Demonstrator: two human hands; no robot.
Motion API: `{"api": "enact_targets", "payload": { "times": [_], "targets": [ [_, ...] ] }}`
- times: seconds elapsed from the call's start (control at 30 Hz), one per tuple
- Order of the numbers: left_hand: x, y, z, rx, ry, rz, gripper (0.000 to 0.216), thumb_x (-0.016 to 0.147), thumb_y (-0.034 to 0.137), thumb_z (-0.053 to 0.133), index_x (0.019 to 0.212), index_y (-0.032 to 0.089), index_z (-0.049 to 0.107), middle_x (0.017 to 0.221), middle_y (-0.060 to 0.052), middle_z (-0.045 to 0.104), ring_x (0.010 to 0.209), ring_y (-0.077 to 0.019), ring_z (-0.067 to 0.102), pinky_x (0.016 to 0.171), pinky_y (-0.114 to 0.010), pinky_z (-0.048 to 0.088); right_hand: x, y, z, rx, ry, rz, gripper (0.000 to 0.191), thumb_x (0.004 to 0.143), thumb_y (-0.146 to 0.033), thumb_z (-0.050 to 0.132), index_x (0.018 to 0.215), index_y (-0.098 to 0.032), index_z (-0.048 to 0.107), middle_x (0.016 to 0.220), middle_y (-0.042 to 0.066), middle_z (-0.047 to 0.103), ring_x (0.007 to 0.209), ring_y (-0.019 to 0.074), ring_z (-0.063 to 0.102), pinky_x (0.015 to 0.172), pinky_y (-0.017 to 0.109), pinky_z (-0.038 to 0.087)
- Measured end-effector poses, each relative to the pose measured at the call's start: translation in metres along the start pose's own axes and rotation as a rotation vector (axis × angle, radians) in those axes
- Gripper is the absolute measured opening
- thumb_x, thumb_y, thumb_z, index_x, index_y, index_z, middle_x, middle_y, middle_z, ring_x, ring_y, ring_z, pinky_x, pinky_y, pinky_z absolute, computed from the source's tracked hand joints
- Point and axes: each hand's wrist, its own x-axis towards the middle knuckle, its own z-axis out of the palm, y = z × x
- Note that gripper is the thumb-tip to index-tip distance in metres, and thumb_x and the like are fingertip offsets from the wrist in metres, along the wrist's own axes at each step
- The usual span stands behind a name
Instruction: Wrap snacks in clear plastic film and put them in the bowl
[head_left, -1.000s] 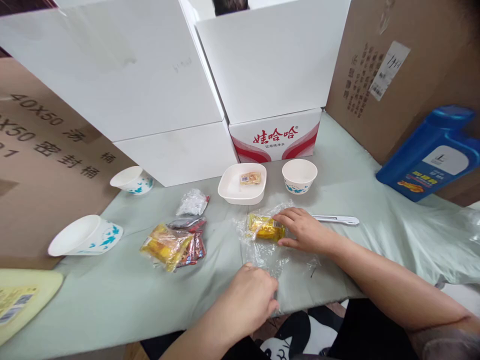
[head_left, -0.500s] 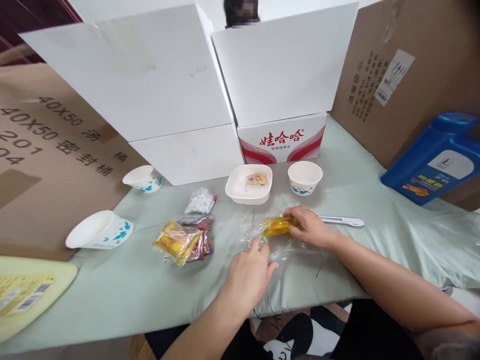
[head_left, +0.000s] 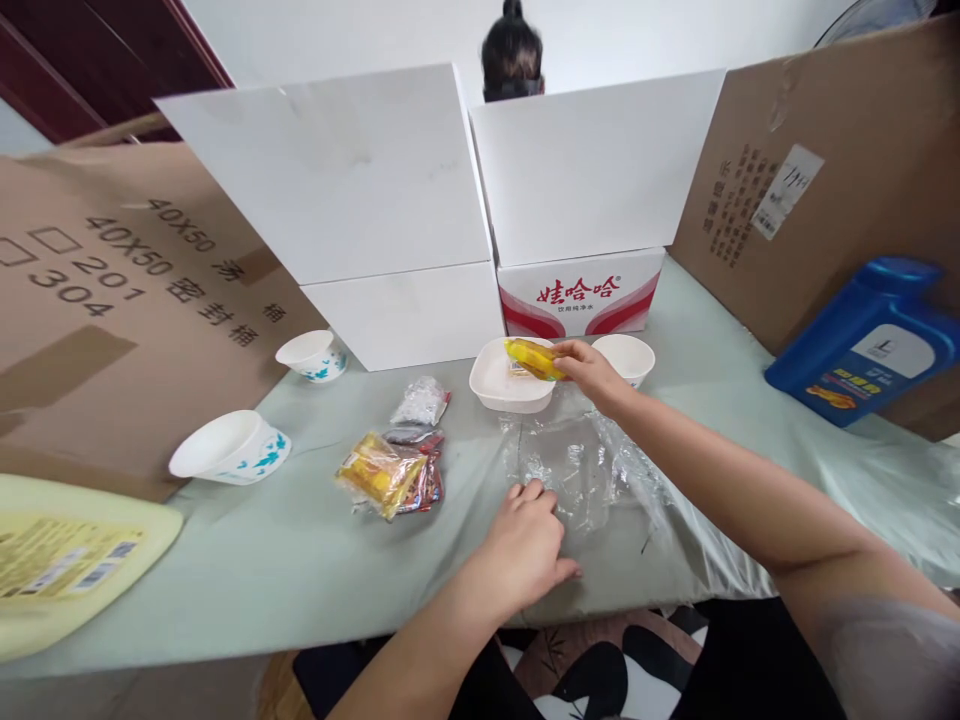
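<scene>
My right hand (head_left: pixel 589 372) pinches a yellow wrapped snack packet (head_left: pixel 529 357) and holds it over the white bowl-like tray (head_left: pixel 491 385). Inside that tray lies a small packaged item, partly covered by the packet. My left hand (head_left: pixel 529 540) holds nothing and rests on the cloth, thumb apart from the fingers. Just beyond it a crumpled clear plastic bag (head_left: pixel 574 465) lies flat. To its left sits a pile of snack packets, with a yellow packet (head_left: pixel 382 472) on top and a clear-and-white packet (head_left: pixel 421 400) behind.
White paper bowls stand at left (head_left: pixel 232 447), farther back (head_left: pixel 311 355) and behind my right hand (head_left: pixel 626 352). White boxes (head_left: pixel 397 310) wall off the back. A blue jug (head_left: pixel 862 340) stands right, a pale yellow bottle (head_left: pixel 75 565) left. Someone's head (head_left: pixel 511 50) shows beyond.
My right hand has lifted the yellow packet off the plastic bag and carried it forward over the tray. My left hand has drawn slightly back from the bag. The camera view has shifted.
</scene>
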Motion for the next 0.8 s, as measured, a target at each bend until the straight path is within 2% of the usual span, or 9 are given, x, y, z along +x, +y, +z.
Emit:
{"api": "enact_targets", "payload": {
  "times": [0.1, 0.2, 0.27, 0.33, 0.47, 0.53, 0.63, 0.7, 0.8],
  "targets": [
    [-0.001, -0.001, 0.002, -0.051, -0.067, 0.083, 0.031, 0.071, 0.048, 0.078, 0.078, 0.018, 0.075, 0.095, -0.010, 0.065, 0.106, -0.0304, 0.054, 0.089, -0.039, 0.045, 0.015, -0.003, 0.011, -0.121, -0.028, -0.017, 0.036, 0.081, -0.033, 0.059, 0.113, -0.017, 0.059, 0.121, 0.011, 0.063, 0.110, 0.0250, 0.057, 0.097, 0.042, 0.043],
    [-0.003, -0.005, 0.004, -0.056, -0.097, 0.085, 0.030, 0.068, 0.040, 0.081, 0.085, 0.017, 0.072, 0.096, -0.009, 0.064, 0.104, -0.0285, 0.055, 0.087, -0.037, 0.046, -0.003, 0.002, 0.007, -0.207, -0.101, -0.036, 0.026, 0.080, -0.030, 0.065, 0.103, -0.019, 0.066, 0.116, 0.011, 0.066, 0.107, 0.0265, 0.059, 0.097, 0.044, 0.043],
    [-0.005, -0.008, 0.006, -0.028, -0.070, 0.058, 0.030, 0.068, 0.034, 0.080, 0.091, 0.016, 0.070, 0.100, -0.009, 0.064, 0.107, -0.0295, 0.053, 0.090, -0.038, 0.045, -0.032, 0.008, -0.002, -0.260, -0.249, -0.093, 0.022, 0.083, -0.033, 0.063, 0.100, -0.020, 0.069, 0.108, 0.008, 0.069, 0.099, 0.0240, 0.062, 0.092, 0.041, 0.046],
    [-0.006, -0.012, 0.008, 0.007, -0.047, 0.020, 0.025, 0.071, 0.027, 0.076, 0.093, 0.016, 0.069, 0.103, -0.010, 0.063, 0.110, -0.0306, 0.052, 0.092, -0.040, 0.045, -0.070, 0.018, -0.015, -0.362, -0.534, -0.243, 0.033, 0.088, -0.042, 0.057, 0.111, -0.020, 0.066, 0.113, 0.009, 0.068, 0.104, 0.0235, 0.061, 0.093, 0.041, 0.047],
    [-0.010, -0.019, 0.008, -0.041, -0.049, 0.049, 0.010, 0.077, 0.013, 0.058, 0.077, 0.018, 0.066, 0.097, -0.007, 0.063, 0.104, -0.0252, 0.055, 0.087, -0.036, 0.045, -0.143, 0.040, -0.045, -0.630, -0.776, -0.387, 0.067, 0.073, -0.054, 0.071, 0.129, -0.019, 0.059, 0.145, 0.016, 0.046, 0.138, 0.0356, 0.033, 0.112, 0.055, 0.025],
    [-0.014, -0.021, 0.005, -0.121, -0.056, 0.102, 0.016, 0.076, 0.009, 0.051, 0.073, 0.019, 0.062, 0.090, -0.004, 0.064, 0.096, -0.0208, 0.056, 0.082, -0.031, 0.044, -0.168, 0.049, -0.058, -0.697, -0.773, -0.382, 0.072, 0.071, -0.053, 0.073, 0.134, -0.021, 0.056, 0.150, 0.015, 0.039, 0.143, 0.0366, 0.023, 0.114, 0.058, 0.018],
    [-0.022, -0.027, -0.006, -0.248, -0.113, 0.109, 0.015, 0.074, 0.011, 0.046, 0.073, 0.021, 0.058, 0.078, 0.000, 0.064, 0.079, -0.0162, 0.058, 0.068, -0.026, 0.042, -0.193, 0.056, -0.072, -0.741, -0.636, -0.397, 0.050, 0.081, -0.037, 0.066, 0.128, -0.021, 0.059, 0.148, 0.013, 0.043, 0.143, 0.0337, 0.025, 0.114, 0.057, 0.021],
    [-0.025, -0.034, -0.015, -0.323, -0.153, 0.088, 0.013, 0.074, 0.015, 0.046, 0.072, 0.021, 0.056, 0.073, 0.002, 0.063, 0.071, -0.0147, 0.056, 0.062, -0.025, 0.040, -0.202, 0.055, -0.078, -0.739, -0.528, -0.401, 0.031, 0.088, -0.023, 0.054, 0.117, -0.021, 0.064, 0.138, 0.013, 0.054, 0.135, 0.0305, 0.039, 0.109, 0.053, 0.032],
    [-0.026, -0.048, -0.025, -0.442, -0.191, 0.096, 0.009, 0.073, 0.017, 0.047, 0.072, 0.021, 0.055, 0.074, 0.003, 0.065, 0.070, -0.0144, 0.057, 0.063, -0.024, 0.042, -0.209, 0.048, -0.081, -0.668, -0.496, -0.314, 0.027, 0.091, -0.014, 0.042, 0.104, -0.020, 0.065, 0.107, 0.011, 0.068, 0.100, 0.0229, 0.062, 0.086, 0.040, 0.049]
  ]
}}
